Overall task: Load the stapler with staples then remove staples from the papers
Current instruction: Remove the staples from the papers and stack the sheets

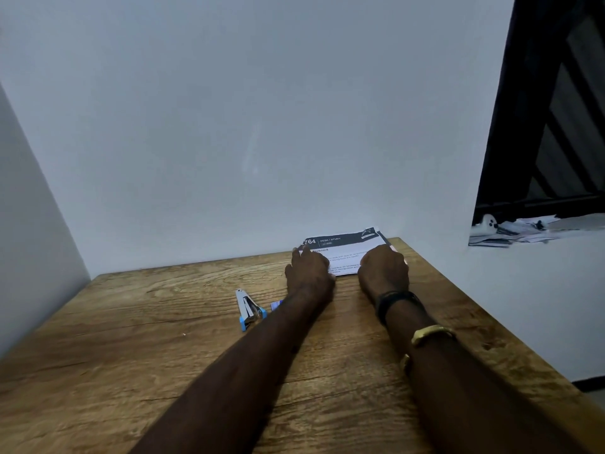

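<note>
— At the desk's [163, 355] far edge, against the wall: you've got both hands on the papers [347, 249]. Left hand [307, 268] lies flat with the index finger straight on the dark header band. It's pressing, holding nothing. Right hand [384, 268] rests knuckles-up on the sheet's right half. Fingers are hidden, so I can't tell if it pinches anything.
— Stapler status?
— Blue-and-silver stapler [249, 310] lies beside your left forearm, apart from the papers, top hinged open, untouched. Loaded or not: can't tell. Small blue box [276, 304] just beside it, half hidden by the arm, is probably staples.
— Which step, then?
— My read: staple removal, or lining up for it. No staple visible. Top sheet is white print, its far right corner curling up.
</note>
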`<state>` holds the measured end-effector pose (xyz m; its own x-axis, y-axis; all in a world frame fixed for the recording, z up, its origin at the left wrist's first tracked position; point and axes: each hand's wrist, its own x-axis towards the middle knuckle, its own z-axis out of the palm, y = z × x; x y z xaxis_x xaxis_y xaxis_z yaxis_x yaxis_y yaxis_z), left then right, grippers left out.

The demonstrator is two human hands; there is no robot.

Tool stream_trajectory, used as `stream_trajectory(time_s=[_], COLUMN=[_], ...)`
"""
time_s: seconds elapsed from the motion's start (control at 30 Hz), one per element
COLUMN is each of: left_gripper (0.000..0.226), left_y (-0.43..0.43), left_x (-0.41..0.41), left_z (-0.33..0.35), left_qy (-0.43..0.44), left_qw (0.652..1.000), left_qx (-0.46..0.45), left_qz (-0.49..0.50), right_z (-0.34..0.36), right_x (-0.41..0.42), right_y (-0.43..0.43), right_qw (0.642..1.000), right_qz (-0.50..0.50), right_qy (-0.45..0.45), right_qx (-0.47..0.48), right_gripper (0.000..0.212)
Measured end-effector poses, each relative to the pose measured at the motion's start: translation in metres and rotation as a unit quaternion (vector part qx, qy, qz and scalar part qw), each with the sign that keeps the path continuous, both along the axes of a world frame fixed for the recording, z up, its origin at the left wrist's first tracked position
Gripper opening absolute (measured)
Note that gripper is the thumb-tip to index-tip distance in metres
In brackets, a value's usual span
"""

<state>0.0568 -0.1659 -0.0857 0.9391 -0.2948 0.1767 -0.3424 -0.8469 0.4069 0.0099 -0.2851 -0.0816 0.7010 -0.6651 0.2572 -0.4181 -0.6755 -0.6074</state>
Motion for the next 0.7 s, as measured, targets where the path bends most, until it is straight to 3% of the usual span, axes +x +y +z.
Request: stream_trajectory(time_s=[0.17,0.3,0.5,0.7], left_gripper=[0.029,0.035,0.026,0.011], left_y=[-0.002,0.003,0.029,0.071], left_x=[0.003,-0.001,-0.014,-0.033], left_z=[-0.002,-0.001,0.006,0.019], left_qy=[-0.019,-0.044,-0.051,-0.055], left_qw=[1.000,0.997,0.983,0.975], left_qx=[-0.005,-0.055,-0.172,-0.196], left_qz=[0.003,-0.007,0.031,0.095], right_z=[0.000,0.002,0.011,0.019], right_x=[0.003,0.000,-0.011,-0.024], right_y=[0.004,0.009,0.042,0.088], right_qw=[1.000,1.000,0.993,0.979], right_qz=[-0.005,0.013,0.102,0.201], right_qy=[-0.010,-0.019,-0.054,-0.030], right_qx=[0.001,0.002,0.005,0.004], right_gripper=[0.022,0.023,0.023,0.015])
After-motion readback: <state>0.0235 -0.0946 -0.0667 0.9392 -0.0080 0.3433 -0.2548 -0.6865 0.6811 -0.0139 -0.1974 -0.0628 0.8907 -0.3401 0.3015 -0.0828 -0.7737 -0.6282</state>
